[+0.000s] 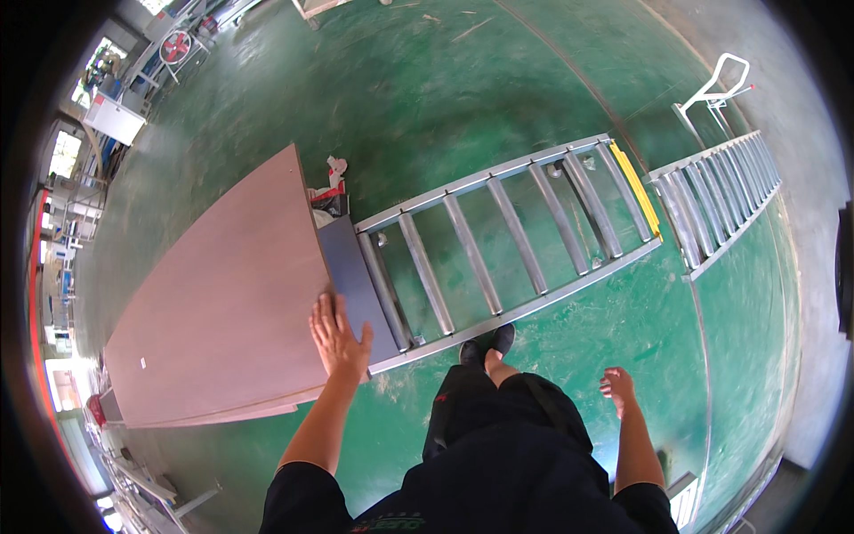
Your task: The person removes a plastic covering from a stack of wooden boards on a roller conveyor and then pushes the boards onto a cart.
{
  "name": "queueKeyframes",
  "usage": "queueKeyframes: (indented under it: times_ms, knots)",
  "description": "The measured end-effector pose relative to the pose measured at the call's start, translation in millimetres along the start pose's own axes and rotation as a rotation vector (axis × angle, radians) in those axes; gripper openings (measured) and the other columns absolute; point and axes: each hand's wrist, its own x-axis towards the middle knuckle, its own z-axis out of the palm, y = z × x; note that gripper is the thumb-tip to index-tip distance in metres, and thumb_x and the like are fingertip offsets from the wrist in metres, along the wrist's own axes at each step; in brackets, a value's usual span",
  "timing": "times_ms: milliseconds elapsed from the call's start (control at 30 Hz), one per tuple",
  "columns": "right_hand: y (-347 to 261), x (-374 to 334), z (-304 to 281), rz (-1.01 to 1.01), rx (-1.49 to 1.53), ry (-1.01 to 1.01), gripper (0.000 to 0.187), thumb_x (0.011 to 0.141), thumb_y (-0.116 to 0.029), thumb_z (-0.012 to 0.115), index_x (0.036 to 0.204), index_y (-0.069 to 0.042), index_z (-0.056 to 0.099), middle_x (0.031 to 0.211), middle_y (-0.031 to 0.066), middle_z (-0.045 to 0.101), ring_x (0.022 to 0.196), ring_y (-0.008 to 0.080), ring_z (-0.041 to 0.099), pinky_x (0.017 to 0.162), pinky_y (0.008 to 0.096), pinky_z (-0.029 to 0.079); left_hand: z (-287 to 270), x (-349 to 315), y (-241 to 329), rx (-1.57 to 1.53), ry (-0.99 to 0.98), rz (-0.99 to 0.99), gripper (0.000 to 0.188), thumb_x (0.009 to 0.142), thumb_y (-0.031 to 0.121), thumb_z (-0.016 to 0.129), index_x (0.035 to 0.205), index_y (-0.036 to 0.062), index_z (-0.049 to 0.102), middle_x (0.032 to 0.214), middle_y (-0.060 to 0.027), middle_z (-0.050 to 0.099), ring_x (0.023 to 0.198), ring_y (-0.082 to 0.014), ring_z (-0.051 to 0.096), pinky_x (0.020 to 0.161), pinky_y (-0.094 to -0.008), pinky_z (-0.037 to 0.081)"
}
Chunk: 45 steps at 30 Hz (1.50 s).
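A large pinkish-brown panel (pixel 222 303) lies flat on the left, one edge facing the roller conveyor (pixel 471 258). Resting on that edge, or just above it, is my left hand (pixel 338 343); its fingers are stretched out and it grips nothing. Beneath the panel's edge a grey-blue board (pixel 360 285) shows, reaching to the first roller. My right hand (pixel 617 390) hangs over the green floor on the right, fingers loosely bent and apart, with nothing visible in it.
A yellow strip (pixel 635 191) marks the conveyor's right end; past it stands a second roller conveyor (pixel 721 196). A white-handled cart (pixel 716 93) is by the wall. Behind the panel's corner lies a red-and-white bag (pixel 331 189). A red fan (pixel 176 47) stands far left.
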Motion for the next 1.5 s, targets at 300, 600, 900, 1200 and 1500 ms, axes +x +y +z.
queueKeyframes:
  times_ms: [300,600,900,1200,1500]
  knots:
    - [88.4,-76.2,13.6,0.144,0.058,0.082,0.027,0.089,-0.021,0.054,0.111,-0.005,0.058,0.088,0.0099,0.065,0.072,0.0179,0.062,0.063,0.0309,0.049,3.8,20.7,40.2,-0.272,-0.194,0.869,0.039,0.084,0.03,0.058,0.05,0.0106,0.056,0.05,-0.0052,0.053,0.056,-0.0257,0.054,0.081,-0.0426,0.04]
    - [155.9,-105.4,4.5,0.351,0.279,0.252,0.024,0.086,-0.018,0.056,0.105,-0.004,0.059,0.081,0.0094,0.064,0.059,0.0173,0.06,0.051,0.0306,0.047,1.2,24.5,97.0,-0.245,-0.156,0.922,0.047,0.087,0.03,0.054,0.046,0.0081,0.048,0.05,-0.0104,0.051,0.051,-0.0321,0.048,0.063,-0.0426,0.035]
    - [119.3,-81.3,-30.4,0.156,0.365,0.279,0.027,0.086,-0.017,0.054,0.108,-0.002,0.059,0.084,0.0093,0.064,0.067,0.0167,0.061,0.058,0.0287,0.048,2.0,29.7,149.1,-0.149,-0.152,0.894,0.049,0.088,0.034,0.052,0.046,0.0069,0.05,0.051,-0.0118,0.053,0.051,-0.0331,0.05,0.065,-0.0431,0.036]
    - [199.5,-53.9,-102.9,0.251,0.53,0.35,0.029,0.086,-0.019,0.055,0.109,-0.002,0.059,0.083,0.0105,0.063,0.06,0.0172,0.059,0.053,0.0307,0.048,9.3,41.7,193.9,-0.022,-0.227,0.857,0.05,0.09,0.035,0.045,0.051,0.0055,0.055,0.057,-0.0145,0.058,0.056,-0.0357,0.054,0.073,-0.0452,0.038]
    - [253.2,-47.7,-150.8,0.42,0.627,0.411,0.031,0.087,-0.021,0.054,0.113,-0.005,0.055,0.087,0.014,0.064,0.065,0.0227,0.063,0.055,0.0352,0.052,25.8,53.5,240.1,0.046,-0.191,0.836,0.048,0.089,0.034,0.047,0.053,0.005,0.058,0.058,-0.0159,0.059,0.058,-0.0367,0.054,0.077,-0.0471,0.041]
